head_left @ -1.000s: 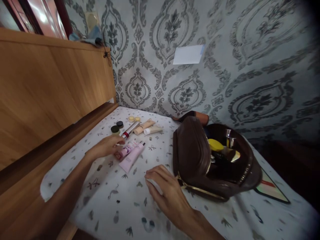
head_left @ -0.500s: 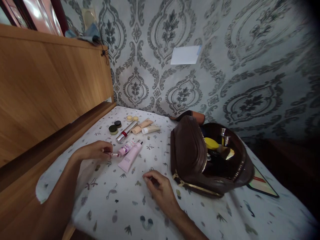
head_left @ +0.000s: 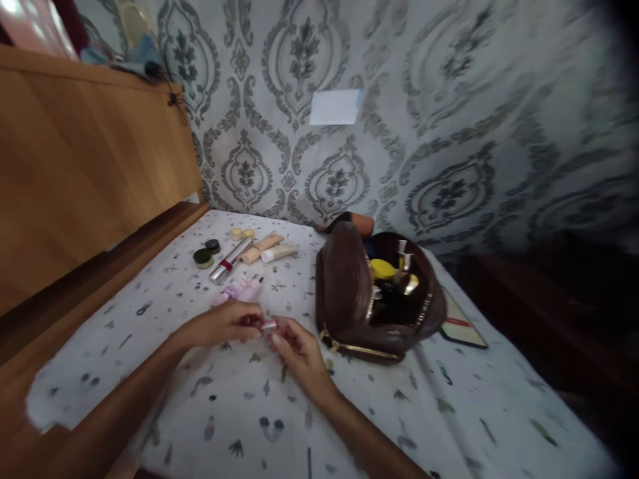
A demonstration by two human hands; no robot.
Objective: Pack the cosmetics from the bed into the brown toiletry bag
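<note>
Head: L hand point(head_left: 224, 324), R hand point(head_left: 301, 354) pinch sm. tube point(head_left: 268, 326).

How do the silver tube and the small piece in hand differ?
The silver tube lies on the cloth; the small piece is held between left hand and right hand.
The silver tube looks long; the small piece shows only a short part.
The silver tube has a red band; the small piece looks pale.
Both are left of the bag.
</note>
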